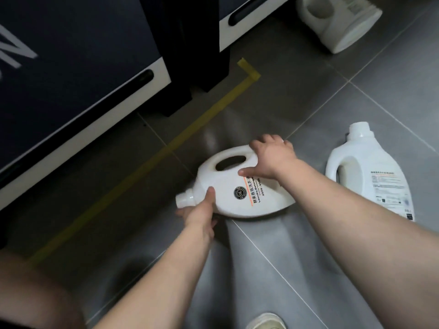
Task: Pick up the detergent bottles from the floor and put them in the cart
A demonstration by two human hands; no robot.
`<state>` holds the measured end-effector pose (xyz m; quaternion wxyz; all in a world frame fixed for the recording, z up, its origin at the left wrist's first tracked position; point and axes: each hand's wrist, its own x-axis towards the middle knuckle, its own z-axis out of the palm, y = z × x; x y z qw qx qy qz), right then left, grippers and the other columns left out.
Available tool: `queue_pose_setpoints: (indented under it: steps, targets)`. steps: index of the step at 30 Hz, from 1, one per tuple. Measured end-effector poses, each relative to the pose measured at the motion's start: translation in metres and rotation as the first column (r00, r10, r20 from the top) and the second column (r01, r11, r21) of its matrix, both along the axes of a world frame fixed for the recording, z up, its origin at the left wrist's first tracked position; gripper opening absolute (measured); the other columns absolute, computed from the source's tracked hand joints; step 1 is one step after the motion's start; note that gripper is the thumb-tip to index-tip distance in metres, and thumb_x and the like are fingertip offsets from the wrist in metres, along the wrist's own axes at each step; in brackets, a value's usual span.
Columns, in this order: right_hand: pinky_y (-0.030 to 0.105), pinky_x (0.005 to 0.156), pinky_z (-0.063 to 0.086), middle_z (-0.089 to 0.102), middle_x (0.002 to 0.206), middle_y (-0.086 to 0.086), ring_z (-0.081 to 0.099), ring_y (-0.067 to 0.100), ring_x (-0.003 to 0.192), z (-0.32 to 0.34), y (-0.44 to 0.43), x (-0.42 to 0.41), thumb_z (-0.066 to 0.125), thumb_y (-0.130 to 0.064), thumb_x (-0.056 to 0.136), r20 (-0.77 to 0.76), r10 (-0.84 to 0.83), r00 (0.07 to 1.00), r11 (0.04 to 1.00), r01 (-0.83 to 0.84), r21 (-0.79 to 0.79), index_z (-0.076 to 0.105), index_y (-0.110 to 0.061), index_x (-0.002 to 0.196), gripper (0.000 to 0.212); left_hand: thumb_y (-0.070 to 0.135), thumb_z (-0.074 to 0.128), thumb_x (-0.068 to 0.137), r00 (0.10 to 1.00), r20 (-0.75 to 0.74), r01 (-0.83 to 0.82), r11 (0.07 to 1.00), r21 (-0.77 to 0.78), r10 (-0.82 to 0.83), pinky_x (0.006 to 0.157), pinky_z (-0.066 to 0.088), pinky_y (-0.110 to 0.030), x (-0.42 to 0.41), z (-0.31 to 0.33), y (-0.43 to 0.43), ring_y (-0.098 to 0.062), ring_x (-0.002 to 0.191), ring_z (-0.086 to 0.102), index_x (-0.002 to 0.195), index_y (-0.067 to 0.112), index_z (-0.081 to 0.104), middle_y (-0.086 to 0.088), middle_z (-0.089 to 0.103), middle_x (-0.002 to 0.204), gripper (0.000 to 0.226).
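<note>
Both of your hands are on the bottle [225, 181], which lies on its side on the floor [308, 91] at the middle of your view, cap [184, 199] pointing to eight o'clock and handle [225, 153] along its twelve o'clock edge. Your left hand [202, 214] grips the shoulder just behind the cap, thumb pressed on the top face and fingers tucked underneath. Your right hand [273, 157] is curled over the far edge at the two o'clock end, thumb spread onto the near face. That hold looks fit for turning the bottle but probably not for carrying it. Slide your right fingers through the handle, let the left hand support the neck, and tip the bottle cap-up as it leaves the floor so that nothing can seep out. Expect weight if it is full, and lift close to your body. The second bottle [370, 174] lies at three o'clock, near but apart, and the third bottle [339, 22] at one o'clock, well apart. The dark unit [71, 67] at ten o'clock may be the cart; I cannot tell.
</note>
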<state>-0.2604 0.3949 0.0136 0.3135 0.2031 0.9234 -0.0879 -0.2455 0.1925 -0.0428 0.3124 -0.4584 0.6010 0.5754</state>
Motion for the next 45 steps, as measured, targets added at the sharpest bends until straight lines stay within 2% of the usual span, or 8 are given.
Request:
queue_pose_setpoints:
  steps: [5, 9, 15, 22, 25, 29, 34, 45]
  targets:
    - [0.046, 0.113, 0.037, 0.048, 0.153, 0.013, 0.046, 0.034, 0.143, 0.005, -0.015, 0.037, 0.056, -0.09, 0.08, 0.232, -0.183, 0.955, 0.983, 0.176, 0.053, 0.04, -0.021, 0.155, 0.104, 0.03, 0.092, 0.08, 0.907, -0.172, 0.364, 0.92, -0.142, -0.386, 0.106, 0.049, -0.036, -0.05, 0.006, -0.006, -0.028, 0.133, 0.06, 0.161, 0.014, 0.027, -0.007, 0.055, 0.151, 0.105]
    - [0.04, 0.107, 0.047, 0.054, 0.149, 0.012, 0.057, 0.031, 0.135, -0.015, -0.019, 0.052, 0.062, -0.089, 0.076, 0.311, -0.355, 0.882, 0.898, 0.414, -0.148, 0.045, -0.014, 0.148, 0.106, 0.043, 0.093, 0.076, 0.746, -0.147, 0.624, 0.758, -0.19, -0.65, 0.11, 0.048, -0.035, -0.055, 0.007, -0.005, -0.029, 0.133, 0.061, 0.163, 0.013, 0.027, -0.01, 0.056, 0.154, 0.113]
    - [0.032, 0.078, 0.057, 0.072, 0.109, -0.003, 0.072, 0.019, 0.098, -0.055, -0.036, 0.07, 0.09, -0.072, 0.06, 0.267, -0.675, 0.688, 0.463, 0.676, -0.573, 0.055, -0.022, 0.125, 0.089, 0.07, 0.097, 0.041, 0.731, -0.029, 0.682, 0.731, 0.024, -0.682, 0.094, 0.063, -0.047, -0.029, 0.0, -0.024, -0.024, 0.096, 0.08, 0.131, 0.021, 0.058, -0.003, 0.08, 0.113, 0.11]
    - [0.04, 0.091, 0.062, 0.074, 0.112, -0.002, 0.074, 0.018, 0.101, -0.055, -0.053, 0.079, 0.1, -0.049, 0.064, 0.194, -0.823, 0.534, 0.281, 0.68, -0.677, 0.056, -0.025, 0.123, 0.077, 0.047, 0.101, 0.058, 0.762, -0.134, 0.647, 0.74, 0.182, -0.634, 0.094, 0.061, -0.041, -0.027, -0.006, -0.037, -0.026, 0.103, 0.079, 0.141, 0.017, 0.055, -0.006, 0.08, 0.117, 0.099]
    - [0.045, 0.093, 0.062, 0.076, 0.113, 0.005, 0.076, 0.022, 0.099, -0.05, -0.056, 0.084, 0.102, -0.042, 0.063, 0.184, -0.844, 0.504, 0.245, 0.667, -0.704, 0.056, -0.026, 0.122, 0.077, 0.041, 0.1, 0.064, 0.762, -0.161, 0.647, 0.729, 0.224, -0.627, 0.086, 0.06, -0.035, -0.024, -0.002, -0.041, -0.025, 0.106, 0.078, 0.144, 0.017, 0.053, -0.006, 0.079, 0.12, 0.096]
    - [0.027, 0.082, 0.058, 0.071, 0.115, 0.002, 0.071, 0.016, 0.104, -0.028, -0.06, 0.094, 0.1, -0.031, 0.069, 0.131, -0.854, 0.503, 0.255, 0.625, -0.738, 0.055, -0.027, 0.127, 0.074, 0.039, 0.101, 0.057, 0.773, -0.206, 0.632, 0.757, 0.167, -0.601, 0.08, 0.059, -0.033, -0.02, 0.017, -0.042, -0.023, 0.107, 0.077, 0.143, 0.026, 0.05, -0.002, 0.073, 0.129, 0.101]
    - [0.014, 0.08, 0.052, 0.067, 0.123, -0.008, 0.063, 0.005, 0.119, 0.028, -0.062, 0.102, 0.099, -0.028, 0.072, 0.05, -0.855, 0.516, 0.264, 0.517, -0.814, 0.055, -0.038, 0.131, 0.074, 0.043, 0.102, 0.038, 0.773, -0.33, 0.598, 0.796, 0.096, -0.542, 0.097, 0.062, -0.043, -0.014, 0.072, -0.046, -0.021, 0.106, 0.078, 0.131, 0.03, 0.058, -0.004, 0.076, 0.125, 0.104]
    - [0.013, 0.093, 0.048, 0.064, 0.13, -0.022, 0.061, -0.006, 0.121, 0.315, -0.057, 0.077, 0.098, -0.038, 0.071, -0.273, -0.863, 0.425, 0.411, 0.278, -0.868, 0.051, -0.058, 0.12, 0.071, 0.043, 0.102, 0.041, 0.555, -0.642, 0.669, 0.742, -0.032, -0.528, 0.098, 0.061, -0.043, -0.06, 0.367, -0.035, -0.009, 0.114, 0.072, 0.131, 0.039, 0.059, 0.009, 0.071, 0.128, 0.1]
